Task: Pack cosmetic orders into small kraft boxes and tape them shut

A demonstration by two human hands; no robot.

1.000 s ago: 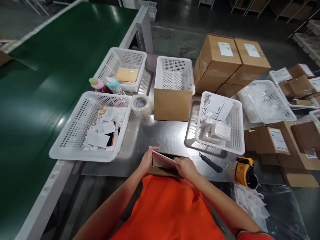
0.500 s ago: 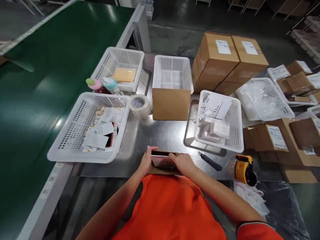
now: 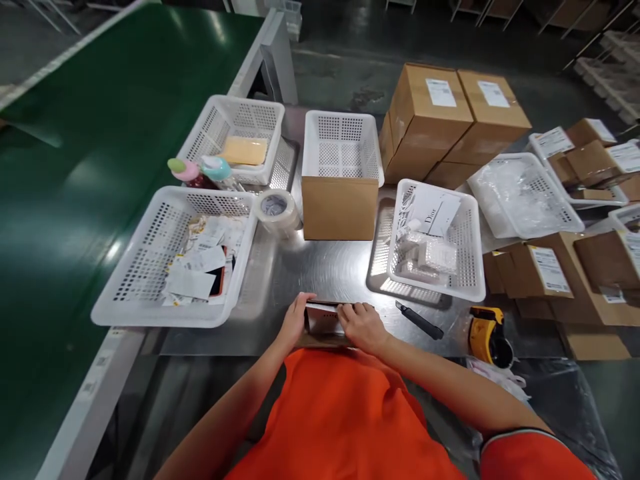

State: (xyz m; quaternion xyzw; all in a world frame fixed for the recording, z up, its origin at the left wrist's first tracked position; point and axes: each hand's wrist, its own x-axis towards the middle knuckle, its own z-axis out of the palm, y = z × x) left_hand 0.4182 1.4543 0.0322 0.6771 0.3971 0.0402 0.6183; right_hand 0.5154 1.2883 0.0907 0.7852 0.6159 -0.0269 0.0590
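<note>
As the left hand (image 3: 294,321) clamps the cardboard carton (image 3: 324,341), the right hand (image 3: 364,327), its closure unclear, seemingly seats a pale insert (image 3: 323,323); next calls for level pressure.

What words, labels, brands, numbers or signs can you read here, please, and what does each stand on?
"Dior": on the white card in the basket behind the knife.
Box labels: too small to read.
Papers in the near left basket: too blurred.
Stickers on the conveyor frame: too small.
Held item: dark marks, too blurred.
No other text is legible.
</note>
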